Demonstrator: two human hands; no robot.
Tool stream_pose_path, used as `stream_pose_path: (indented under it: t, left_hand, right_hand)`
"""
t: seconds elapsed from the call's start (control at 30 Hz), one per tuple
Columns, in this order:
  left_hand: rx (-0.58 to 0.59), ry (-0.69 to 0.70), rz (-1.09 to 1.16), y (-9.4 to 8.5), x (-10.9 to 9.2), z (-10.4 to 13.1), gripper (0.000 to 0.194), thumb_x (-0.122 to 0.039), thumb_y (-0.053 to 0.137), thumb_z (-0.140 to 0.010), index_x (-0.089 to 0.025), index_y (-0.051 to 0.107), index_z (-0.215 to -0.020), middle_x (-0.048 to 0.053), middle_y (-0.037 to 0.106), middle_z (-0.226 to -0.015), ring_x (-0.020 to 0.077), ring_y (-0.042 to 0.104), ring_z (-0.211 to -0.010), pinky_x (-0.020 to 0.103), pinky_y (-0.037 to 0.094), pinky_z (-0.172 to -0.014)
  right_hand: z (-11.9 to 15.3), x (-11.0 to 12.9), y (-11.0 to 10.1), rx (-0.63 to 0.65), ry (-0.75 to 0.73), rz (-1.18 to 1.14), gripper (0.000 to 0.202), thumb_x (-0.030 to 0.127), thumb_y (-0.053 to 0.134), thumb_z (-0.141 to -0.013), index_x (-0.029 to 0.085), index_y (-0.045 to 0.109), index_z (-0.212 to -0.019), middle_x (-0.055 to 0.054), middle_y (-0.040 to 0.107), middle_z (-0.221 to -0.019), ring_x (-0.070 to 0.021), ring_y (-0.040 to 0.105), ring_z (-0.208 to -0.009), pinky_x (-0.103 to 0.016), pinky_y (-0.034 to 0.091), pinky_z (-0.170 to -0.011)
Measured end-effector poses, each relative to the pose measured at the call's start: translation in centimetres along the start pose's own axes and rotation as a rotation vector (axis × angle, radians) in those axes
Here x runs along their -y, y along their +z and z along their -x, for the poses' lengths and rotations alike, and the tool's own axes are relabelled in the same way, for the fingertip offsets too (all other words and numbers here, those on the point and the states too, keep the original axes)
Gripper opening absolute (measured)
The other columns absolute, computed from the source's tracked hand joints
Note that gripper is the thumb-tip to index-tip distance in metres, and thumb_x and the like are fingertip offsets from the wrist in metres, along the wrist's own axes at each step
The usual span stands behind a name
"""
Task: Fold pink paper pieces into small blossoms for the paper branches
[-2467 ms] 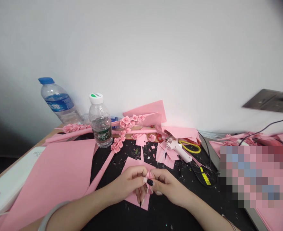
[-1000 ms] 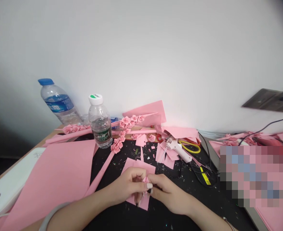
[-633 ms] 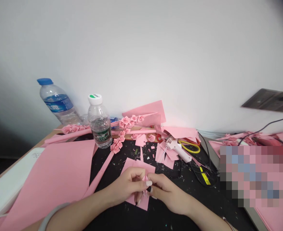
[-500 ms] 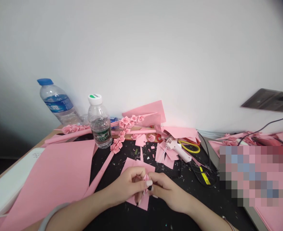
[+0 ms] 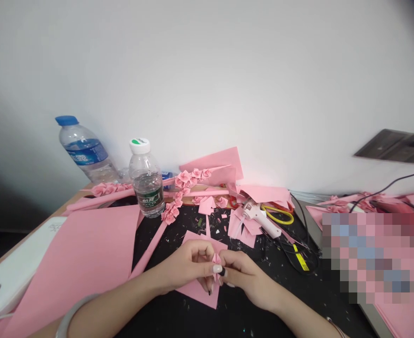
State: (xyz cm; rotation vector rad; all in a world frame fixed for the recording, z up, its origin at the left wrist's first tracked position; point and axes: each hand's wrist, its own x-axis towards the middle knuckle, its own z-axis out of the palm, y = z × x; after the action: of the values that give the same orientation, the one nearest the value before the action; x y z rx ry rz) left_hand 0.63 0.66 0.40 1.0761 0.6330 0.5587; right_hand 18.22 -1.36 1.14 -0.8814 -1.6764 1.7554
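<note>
A small folded piece of pink paper (image 5: 216, 259) is pinched between both hands, with a pointed tip showing above the fingers. My left hand (image 5: 189, 265) grips it from the left, thumb in front and fingers curled behind. From the right, my right hand (image 5: 247, 277) pinches the same piece, its dark-nailed thumb touching the left thumb. Most of the fold is hidden by the fingers. Beneath the hands lies a flat pink paper square (image 5: 207, 298) on the black mat (image 5: 178, 319).
A pink glue gun (image 5: 261, 219) and yellow-handled scissors (image 5: 280, 216) lie behind. Paper-flower stems (image 5: 171, 212) stretch to the left, near a water bottle (image 5: 147, 188) and a blue-capped bottle (image 5: 87, 152). Large pink sheets (image 5: 87, 244) cover the left side. A black cable (image 5: 305, 225) curls at right.
My fingers have shifted slightly on the folded pink paper, and more of its pointed tip shows. Both hands stay close together over the square.
</note>
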Motion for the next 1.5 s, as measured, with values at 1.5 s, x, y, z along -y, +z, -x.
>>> stream_pose_path:
  t: [1.5]
  left_hand:
    - [-0.165, 0.125, -0.328, 1.2, 1.4, 0.5, 0.036, -0.042, 0.038, -0.086, -0.015, 0.045, -0.064, -0.004, 0.045, -0.048, 0.0078, 0.045, -0.039, 0.019, 0.034, -0.041]
  right_hand:
    - [-0.1, -0.2, 0.8, -0.193, -0.102, 0.389, 0.03, 0.03, 0.044, -0.087, 0.015, 0.046, -0.061, 0.004, 0.043, -0.055, -0.0087, 0.039, -0.051, -0.02, 0.033, -0.051]
